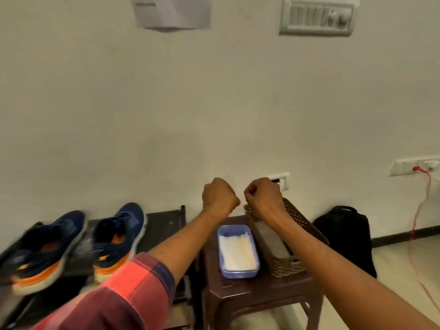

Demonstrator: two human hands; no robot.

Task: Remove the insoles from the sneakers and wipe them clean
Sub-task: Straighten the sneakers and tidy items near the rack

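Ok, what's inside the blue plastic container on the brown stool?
The blue container on the stool is open and holds a whitish layer that looks like folded wipes or cloth. It covers the bottom, so anything beneath is hidden. Neither the left hand nor the right hand touches it.

At twelve o'clock I note a brown plastic stool (250,291) bearing a blue tray (238,274) and, touching its right side, a woven basket (297,215). At two o'clock, a black backpack (342,234) stands against the wall, a red cable (415,225) beyond it. Switch panel (317,16) high on the wall.
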